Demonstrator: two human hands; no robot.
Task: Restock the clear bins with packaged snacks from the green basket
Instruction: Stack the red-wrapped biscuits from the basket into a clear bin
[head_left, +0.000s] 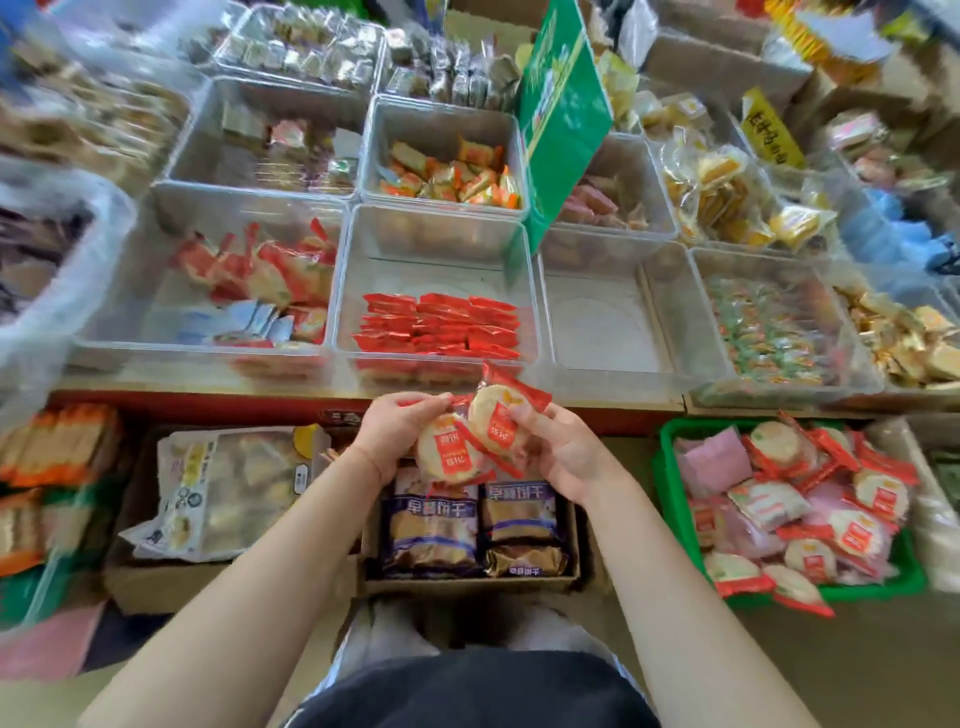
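Head view: I hold two round rice-cracker packets in front of me, just below the front edge of the shelf that carries the clear bins. My left hand (393, 426) pinches the lower packet (448, 456) by its red crimped end between thumb and fingertips; my right hand (558, 451) has its fingers curled around the upper packet (493, 420), thumb pressed on its face. I judge I hold them flat and overlapped like this to square them up into a small stack, so they go into a bin tidily instead of tumbling in.

The green basket (670, 499) sits low at my right, well below the shelf's front edge, heaped with the same red-and-clear packets mixed with some pink ones. Directly ahead, at the shelf's front edge, the middle bin (436, 244) holds neat rows of red wrappers along its near wall; the bin to its right (597, 317) looks bare, and the bin to its left (171, 312) holds loose red-ended cracker packets like mine, so that one seems the likely home.

Each packet bears a red square label with white characters, upside down to me and too small to read surely. Below my hands a cardboard box (467, 584) holds dark blue biscuit packs with inverted white characters. A tilted green sign (563, 104) stands among the bins; its text is blurred.
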